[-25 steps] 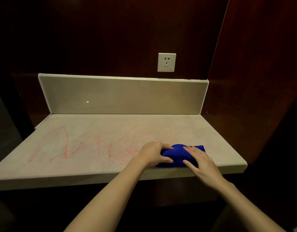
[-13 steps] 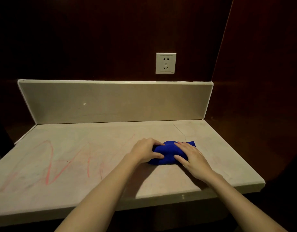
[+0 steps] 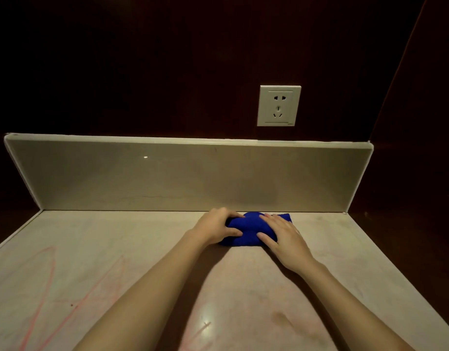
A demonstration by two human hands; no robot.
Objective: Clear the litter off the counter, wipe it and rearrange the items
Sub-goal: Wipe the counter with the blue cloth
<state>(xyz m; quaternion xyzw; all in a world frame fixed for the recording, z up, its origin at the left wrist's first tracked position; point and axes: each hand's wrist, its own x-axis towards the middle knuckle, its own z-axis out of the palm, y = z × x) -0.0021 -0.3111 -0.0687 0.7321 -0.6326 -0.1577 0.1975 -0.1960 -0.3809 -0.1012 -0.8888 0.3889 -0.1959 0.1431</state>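
Two hands press a bunched bright-blue cloth at the back of a pale stone counter.

Cloth sits just in front of the beige backsplash, right of centre. Left hand grips cloth's left end, fingers curled over the top w/ thumb tucked at the near edge; right hand lies flat on its right end, fingers straight & slightly spread. Red scribble marks streak the counter's left side, well apart from cloth; fainter pinkish smears near front centre. White wall socket on dark wood panel above backsplash, right of centre.
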